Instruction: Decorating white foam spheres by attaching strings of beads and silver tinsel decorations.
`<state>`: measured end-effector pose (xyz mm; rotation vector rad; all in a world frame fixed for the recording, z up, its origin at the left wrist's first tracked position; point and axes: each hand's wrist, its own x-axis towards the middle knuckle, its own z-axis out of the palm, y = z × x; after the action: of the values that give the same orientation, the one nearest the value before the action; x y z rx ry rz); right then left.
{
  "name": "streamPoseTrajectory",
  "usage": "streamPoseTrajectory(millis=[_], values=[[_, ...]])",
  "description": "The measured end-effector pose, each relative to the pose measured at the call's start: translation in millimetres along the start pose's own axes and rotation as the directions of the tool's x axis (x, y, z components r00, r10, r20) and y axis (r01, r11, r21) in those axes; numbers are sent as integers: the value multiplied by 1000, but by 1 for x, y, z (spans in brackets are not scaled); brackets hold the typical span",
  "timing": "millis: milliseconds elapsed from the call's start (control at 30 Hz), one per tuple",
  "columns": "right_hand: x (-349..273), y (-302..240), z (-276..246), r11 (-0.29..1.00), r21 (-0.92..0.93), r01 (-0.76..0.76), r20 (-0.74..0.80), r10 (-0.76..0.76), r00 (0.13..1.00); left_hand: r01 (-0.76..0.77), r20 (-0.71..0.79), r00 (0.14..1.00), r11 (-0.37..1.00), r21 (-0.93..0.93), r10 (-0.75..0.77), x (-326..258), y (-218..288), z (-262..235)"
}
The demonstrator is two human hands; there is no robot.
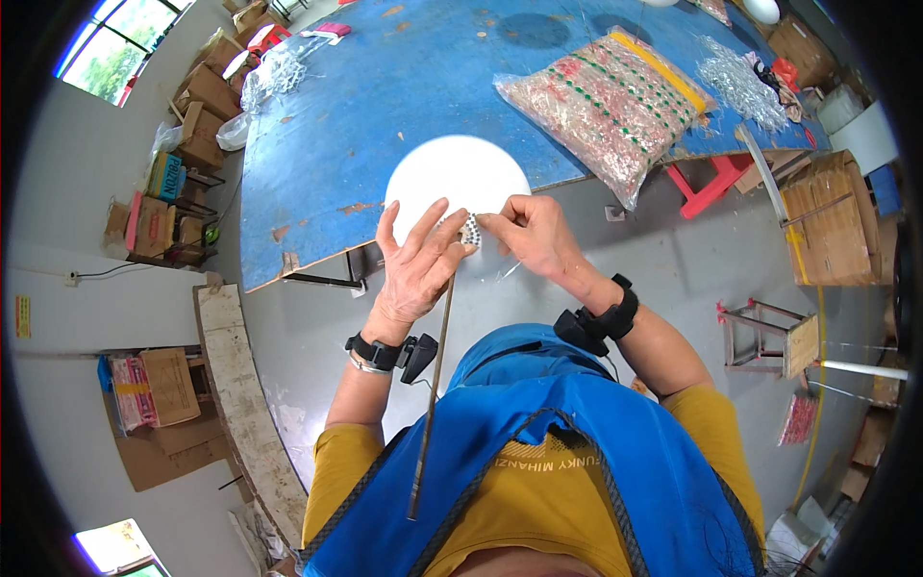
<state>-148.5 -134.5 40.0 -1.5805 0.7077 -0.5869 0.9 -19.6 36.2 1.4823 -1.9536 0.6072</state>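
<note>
A smooth white round piece [457, 168] sits at the near edge of the blue table. In front of it is a small strip of dark and pale beads [471, 233]. My left hand [418, 260] has its thumb and forefinger closed at the strip, while its other fingers spread over the white piece. My right hand [535, 234] pinches at the strip's right side with thumb and forefinger; its fingertips partly hide what they grip. A thin brown rod [433, 409] runs from beneath my left hand down toward my body. Its upper end is hidden.
On the blue table [327, 144] lies a large clear bag of reddish pieces [611, 111]. Clear plastic wrap [740, 82] is heaped at the far right. A red stool [707, 188] stands below the table edge, a wooden-seated stool [798, 346] at right. Cardboard boxes [202, 135] line the left wall.
</note>
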Motion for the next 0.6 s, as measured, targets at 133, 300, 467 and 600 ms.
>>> streamPoseTrajectory(millis=[133, 300, 467, 600], values=[[6, 0, -9, 941, -336, 40, 88, -11, 996, -36, 140, 989, 995, -96, 50, -6, 2, 5], [3, 0, -10, 909, -416, -4, 128, 63, 990, -49, 102, 993, 994, -101, 59, -14, 7, 12], [-3, -6, -12, 987, -149, -53, 205, 84, 975, -47, 92, 994, 998, -46, 51, -16, 7, 7], [-9, 1, -5, 985, -162, -60, 162, 87, 983, -16, 43, 999, 1000, -21, 17, -15, 12, 8]])
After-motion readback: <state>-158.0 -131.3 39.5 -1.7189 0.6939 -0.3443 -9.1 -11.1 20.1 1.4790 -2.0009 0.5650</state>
